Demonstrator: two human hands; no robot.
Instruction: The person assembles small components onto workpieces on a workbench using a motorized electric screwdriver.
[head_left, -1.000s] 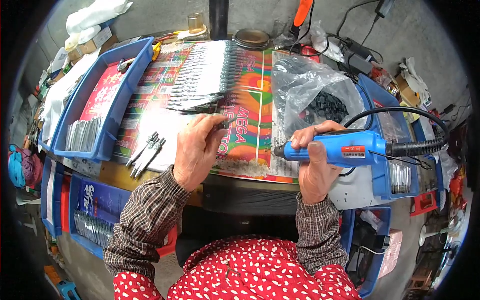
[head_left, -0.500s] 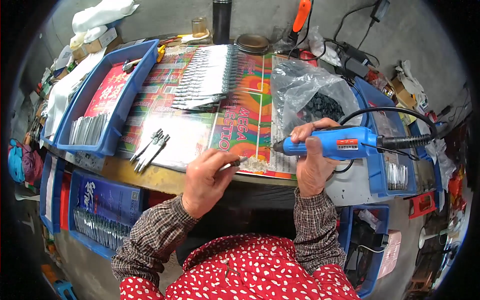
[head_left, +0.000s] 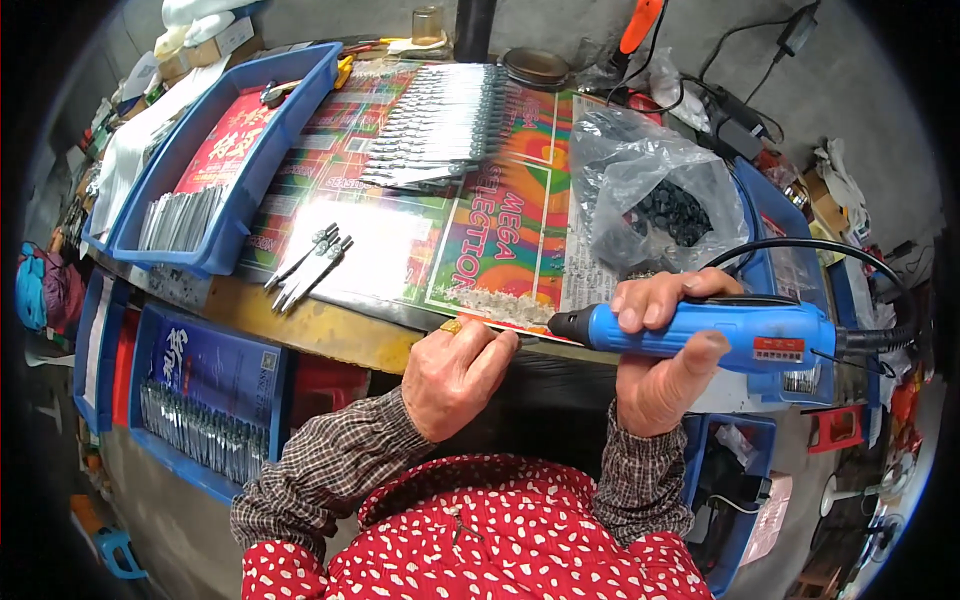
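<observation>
My right hand is wrapped round a blue corded electric screwdriver, its thumb along the near side. The tool lies almost level with its black nose pointing left. Closed just left of that nose, my left hand grips a slim pen-like rod whose dark end shows past the fingers; the rest is hidden. I cannot tell whether rod and tool touch. A few loose silver rods with dark ends lie on the table to the left, and a long row of similar rods lies farther back.
An open clear plastic bag of small black pieces lies behind the tool. Pale shavings litter the table's near edge. At left stand blue bins holding silver rods. A black cable loops at right.
My left hand has moved right and down, bringing the rod's dark end close to the tool's nose. My right hand and the screwdriver have moved slightly right and down.
</observation>
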